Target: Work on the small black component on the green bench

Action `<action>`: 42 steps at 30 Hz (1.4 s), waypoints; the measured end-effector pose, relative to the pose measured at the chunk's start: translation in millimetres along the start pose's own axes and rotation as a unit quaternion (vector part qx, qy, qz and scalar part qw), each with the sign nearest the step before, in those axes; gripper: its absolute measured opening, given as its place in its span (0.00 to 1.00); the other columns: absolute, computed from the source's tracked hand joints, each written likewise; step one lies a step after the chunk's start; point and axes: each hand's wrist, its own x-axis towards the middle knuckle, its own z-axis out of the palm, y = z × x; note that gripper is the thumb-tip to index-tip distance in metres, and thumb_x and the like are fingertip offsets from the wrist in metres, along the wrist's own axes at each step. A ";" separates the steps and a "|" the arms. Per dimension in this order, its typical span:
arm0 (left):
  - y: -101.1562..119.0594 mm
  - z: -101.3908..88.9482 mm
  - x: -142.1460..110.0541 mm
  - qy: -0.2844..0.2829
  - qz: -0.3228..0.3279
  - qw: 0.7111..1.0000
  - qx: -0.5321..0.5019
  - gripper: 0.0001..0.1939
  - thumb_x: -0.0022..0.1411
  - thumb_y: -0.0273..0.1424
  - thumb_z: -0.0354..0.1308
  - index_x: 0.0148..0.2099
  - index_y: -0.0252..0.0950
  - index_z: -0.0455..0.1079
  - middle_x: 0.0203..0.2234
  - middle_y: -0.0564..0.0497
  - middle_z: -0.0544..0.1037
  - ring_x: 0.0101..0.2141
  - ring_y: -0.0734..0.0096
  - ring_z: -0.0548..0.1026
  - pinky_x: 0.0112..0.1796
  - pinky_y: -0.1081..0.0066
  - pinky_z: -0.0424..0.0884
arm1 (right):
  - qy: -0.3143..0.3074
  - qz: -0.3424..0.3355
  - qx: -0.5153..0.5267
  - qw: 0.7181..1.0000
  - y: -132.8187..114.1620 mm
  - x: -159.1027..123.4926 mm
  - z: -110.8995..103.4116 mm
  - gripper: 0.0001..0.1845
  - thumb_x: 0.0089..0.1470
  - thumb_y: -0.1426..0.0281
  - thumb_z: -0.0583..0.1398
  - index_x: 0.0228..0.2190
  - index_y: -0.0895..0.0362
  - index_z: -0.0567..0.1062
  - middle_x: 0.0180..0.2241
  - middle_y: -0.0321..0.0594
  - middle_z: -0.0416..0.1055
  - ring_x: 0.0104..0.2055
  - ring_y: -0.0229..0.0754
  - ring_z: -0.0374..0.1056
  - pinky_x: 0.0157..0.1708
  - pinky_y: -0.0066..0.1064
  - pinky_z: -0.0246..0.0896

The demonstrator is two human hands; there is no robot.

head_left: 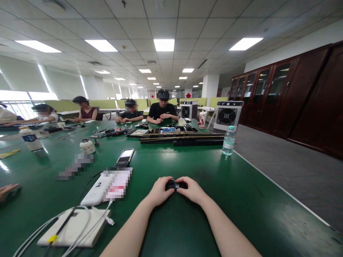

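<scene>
Between my two hands is a small dark object [176,185] with a lighter patch in its middle; its exact kind cannot be made out. My left hand [160,191] grips its left end between thumb and fingers. The right end sits in the curled fingers of my right hand [191,191]. Both hands are close together, low over the green table [171,225], and the fingers cover much of the object.
To the left lie a white power bank [93,189], a phone [125,157] and a white box [77,228] with cables. A water bottle [228,141] stands near the right edge. Dark metal strips [184,137] cross the table ahead. Another person's hand [9,191] shows at far left; several people sit opposite.
</scene>
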 end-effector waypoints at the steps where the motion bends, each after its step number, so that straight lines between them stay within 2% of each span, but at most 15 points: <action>1: 0.3 -0.4 -0.1 0.000 0.001 1.000 0.002 0.22 0.51 0.29 0.58 0.51 0.36 0.66 0.45 0.46 0.73 0.47 0.60 0.69 0.49 0.64 0.63 | -0.001 0.000 0.002 1.000 0.4 0.3 0.2 0.16 0.40 0.72 0.61 0.37 0.54 0.75 0.38 0.39 0.72 0.42 0.44 0.67 0.45 0.36 0.59; 29: -1.0 -0.4 0.2 0.000 0.009 1.000 0.009 0.22 0.51 0.29 0.58 0.51 0.34 0.66 0.44 0.45 0.73 0.46 0.60 0.69 0.48 0.63 0.65 | 0.002 -0.015 -0.061 0.998 -6.9 -0.7 0.4 0.10 0.42 0.74 0.61 0.31 0.55 0.74 0.37 0.39 0.72 0.42 0.44 0.66 0.46 0.36 0.58; 34: 0.0 -0.8 -0.2 0.003 0.011 1.000 0.004 0.21 0.52 0.29 0.58 0.50 0.36 0.67 0.44 0.46 0.74 0.45 0.60 0.70 0.48 0.63 0.65 | 0.014 -0.018 -0.031 0.999 -4.5 0.7 0.9 0.09 0.43 0.72 0.60 0.31 0.54 0.74 0.37 0.39 0.72 0.42 0.44 0.66 0.45 0.36 0.59; 42: 3.2 -2.5 -0.4 -0.007 0.004 1.000 0.006 0.23 0.50 0.28 0.59 0.51 0.35 0.66 0.45 0.46 0.73 0.46 0.60 0.68 0.49 0.63 0.64 | 0.055 0.019 0.046 0.997 5.1 6.8 2.8 0.12 0.45 0.67 0.59 0.34 0.56 0.74 0.36 0.39 0.73 0.40 0.44 0.67 0.40 0.35 0.61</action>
